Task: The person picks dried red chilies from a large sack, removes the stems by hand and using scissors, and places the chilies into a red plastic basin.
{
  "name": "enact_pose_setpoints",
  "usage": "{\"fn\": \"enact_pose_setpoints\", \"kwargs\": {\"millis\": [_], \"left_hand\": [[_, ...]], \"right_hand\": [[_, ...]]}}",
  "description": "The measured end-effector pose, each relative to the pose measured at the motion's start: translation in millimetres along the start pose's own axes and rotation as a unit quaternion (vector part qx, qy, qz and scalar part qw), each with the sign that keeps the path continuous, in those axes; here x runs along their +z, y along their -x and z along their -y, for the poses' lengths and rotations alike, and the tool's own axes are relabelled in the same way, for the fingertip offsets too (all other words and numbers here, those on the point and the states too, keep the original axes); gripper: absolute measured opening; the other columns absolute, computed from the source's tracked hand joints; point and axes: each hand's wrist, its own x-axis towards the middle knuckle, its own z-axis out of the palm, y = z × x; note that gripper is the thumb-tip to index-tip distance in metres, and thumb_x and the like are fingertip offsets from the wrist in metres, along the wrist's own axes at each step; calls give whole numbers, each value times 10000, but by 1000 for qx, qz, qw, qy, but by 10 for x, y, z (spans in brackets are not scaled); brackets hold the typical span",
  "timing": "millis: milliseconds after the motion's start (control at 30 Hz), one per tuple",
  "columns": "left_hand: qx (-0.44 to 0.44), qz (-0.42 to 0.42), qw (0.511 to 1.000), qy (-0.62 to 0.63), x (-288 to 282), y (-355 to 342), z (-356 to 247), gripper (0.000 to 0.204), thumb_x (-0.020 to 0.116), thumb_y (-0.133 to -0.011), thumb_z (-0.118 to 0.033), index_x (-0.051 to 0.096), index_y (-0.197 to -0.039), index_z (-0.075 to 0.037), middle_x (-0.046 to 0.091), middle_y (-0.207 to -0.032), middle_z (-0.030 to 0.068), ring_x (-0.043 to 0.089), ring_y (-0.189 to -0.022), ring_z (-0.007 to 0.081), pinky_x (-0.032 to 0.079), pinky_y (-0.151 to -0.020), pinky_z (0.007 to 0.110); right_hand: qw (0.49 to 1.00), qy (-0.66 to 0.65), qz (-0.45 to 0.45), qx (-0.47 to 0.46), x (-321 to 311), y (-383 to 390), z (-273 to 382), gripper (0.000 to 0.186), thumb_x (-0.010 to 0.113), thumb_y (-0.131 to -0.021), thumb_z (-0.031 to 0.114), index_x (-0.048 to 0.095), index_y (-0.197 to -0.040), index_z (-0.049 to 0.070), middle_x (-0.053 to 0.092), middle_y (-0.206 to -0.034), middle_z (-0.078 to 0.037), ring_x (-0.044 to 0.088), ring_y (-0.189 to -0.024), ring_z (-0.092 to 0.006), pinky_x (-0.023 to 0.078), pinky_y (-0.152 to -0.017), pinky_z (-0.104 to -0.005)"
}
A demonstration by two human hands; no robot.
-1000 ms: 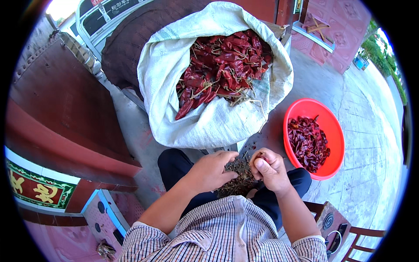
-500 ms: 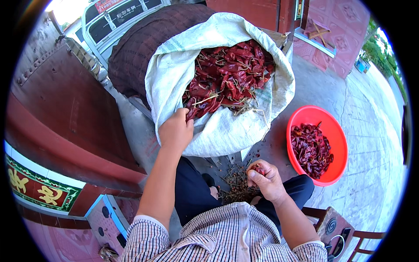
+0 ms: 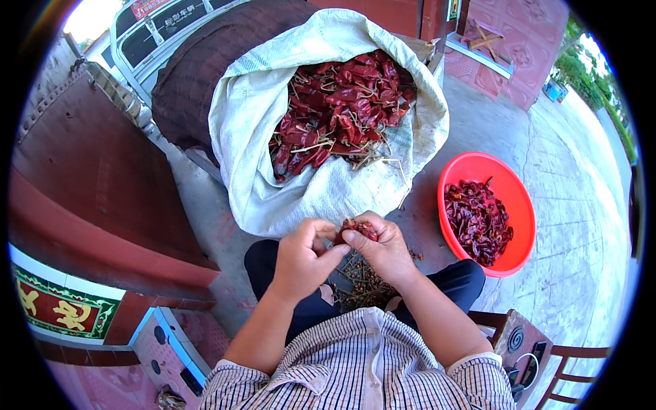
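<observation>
My two hands meet over my lap, in front of the mouth of a white woven sack [image 3: 242, 143] filled with dried red chilies [image 3: 348, 102]. Several dried chilies [image 3: 350, 231] are bunched in my right hand [image 3: 386, 251], its thumb pressed over them. On their left side my left hand [image 3: 304, 256] has bent fingers and a thumb closed about the end of a chili, partly hidden by the fingers. To the right, a red plastic basin [image 3: 523, 225] holds more dried chilies [image 3: 477, 222].
Stems and bits [image 3: 365, 283] litter the concrete floor between my feet. The sack leans by a dark cloth-covered load [image 3: 198, 75] on a small truck [image 3: 133, 58]. A dark red metal door [image 3: 109, 171] is at left. A wooden stool [image 3: 523, 355] with a coil stands at lower right.
My left hand has come back from the sack's edge to meet my right hand. The right hand has moved up and left, still gripping chilies. The whole view has shifted slightly.
</observation>
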Motion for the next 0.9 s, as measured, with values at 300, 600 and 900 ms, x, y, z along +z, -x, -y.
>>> {"fn": "enact_pose_setpoints", "kwargs": {"millis": [300, 600, 900], "left_hand": [[114, 111, 984, 74, -101, -199, -87, 171, 778, -891, -68, 749, -1048, -7, 644, -873, 35, 596, -789, 117, 476, -712, 264], [-150, 90, 812, 557, 198, 83, -19, 146, 674, -997, -174, 694, -945, -39, 608, -802, 30, 494, -609, 82, 404, -531, 241], [-42, 166, 983, -66, 43, -104, -135, 217, 794, -872, -191, 727, -994, -25, 690, -818, 60, 642, -694, 137, 503, -614, 291]], "right_hand": [[985, -21, 115, 126, -72, 122, 272, 167, 716, -977, 163, 667, -1031, 13, 643, -884, 3, 609, -799, -100, 519, -728, -279], [968, -153, 167, 107, -156, 205, 178, 183, 725, -969, 172, 676, -1053, 16, 606, -782, 0, 490, -619, -73, 409, -553, -233], [971, -223, 30, 77, -481, 391, 185, 212, 739, -941, 189, 648, -1023, 16, 632, -787, -54, 560, -621, -111, 448, -559, -249]]}}
